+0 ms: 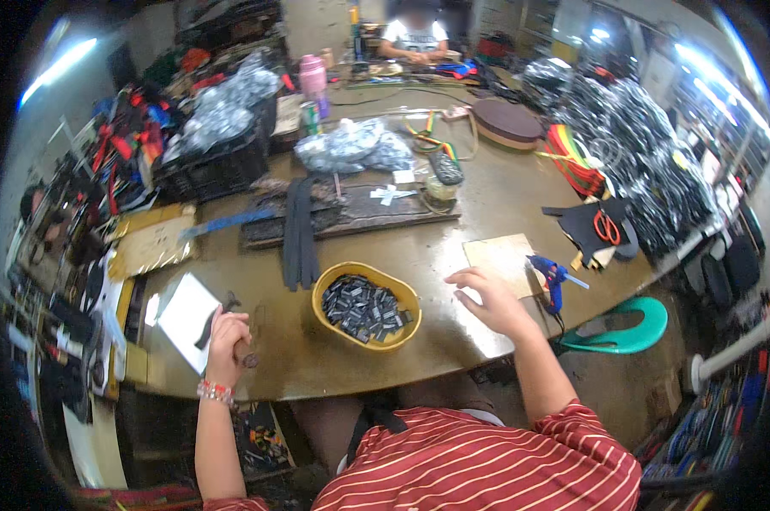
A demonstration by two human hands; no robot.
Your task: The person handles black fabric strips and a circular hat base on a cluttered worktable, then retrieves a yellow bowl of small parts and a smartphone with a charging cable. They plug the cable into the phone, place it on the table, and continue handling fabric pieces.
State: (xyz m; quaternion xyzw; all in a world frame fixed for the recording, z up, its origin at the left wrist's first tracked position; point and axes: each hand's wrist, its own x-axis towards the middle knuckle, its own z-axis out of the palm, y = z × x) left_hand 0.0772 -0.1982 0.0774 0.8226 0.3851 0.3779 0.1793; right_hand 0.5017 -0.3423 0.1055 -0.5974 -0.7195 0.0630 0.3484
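Observation:
My left hand [226,342], with a beaded bracelet at its wrist, is closed around a dark tool with a brown handle [249,360]. Its fingers hide most of the tool, so its kind is unclear. Beside that hand, a white sheet [186,308] lies at the table's left edge. My right hand [494,305] is held over the table with fingers apart and nothing in it. Between the hands stands a yellow tub [319,305] filled with small black pieces [361,308]. A tan board [500,254] and a blue glue gun [552,279] lie just beyond my right hand.
Black strips [300,234] hang over a dark wooden plank [385,215]. Behind are a clear plastic bag [355,146], a jar [438,196] and a webbing roll [508,124]. Orange-handled scissors [606,227] rest at right, above a green stool [632,332]. Another person [415,38] sits opposite.

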